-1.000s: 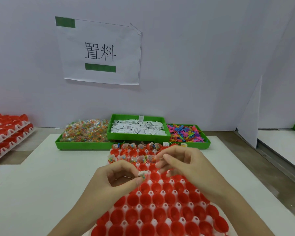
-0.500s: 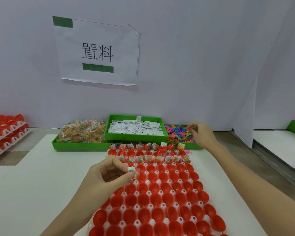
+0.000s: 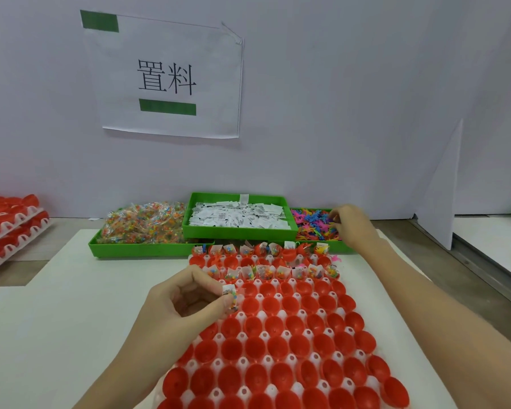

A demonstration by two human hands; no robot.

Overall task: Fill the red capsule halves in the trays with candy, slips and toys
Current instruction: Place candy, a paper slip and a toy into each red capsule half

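Head view, from the hands outward. Left hand [image 3: 186, 296] curled over the left edge of the tray of capsule halves [image 3: 278, 343], thumb and forefinger pinching a small candy packet with a white slip [image 3: 230, 295], held just above an empty red cup at the left end of the third row from the far side. Right hand [image 3: 348, 224] reached far across to the right-hand green bin of coloured toys [image 3: 310, 224], fingers curled down into the pile; impossible to tell whether a toy is already pinched.

Beyond the tray's far edge, three green bins in a line: candy packets [image 3: 143, 224] at the left, white slips [image 3: 236, 216] raised in the middle, toys at the right. Two far rows of the tray already carrying packets and slips, with a few toys showing among them; every nearer row bare red. One pink toy [image 3: 335, 258] lying loose beside the tray's far right corner. More stacked trays of red halves [image 3: 9, 225] at the far left, off the white mat [image 3: 71, 290]. Printed paper sign [image 3: 167, 75] taped on the wall behind.

Step in hand, by the look of it: starting the third row, packet and slip ready, toy being fetched. Next move likely calls for lifting a single toy clear of the tangle, bringing it back, and seating all three pieces in the same cup without disturbing filled neighbours.
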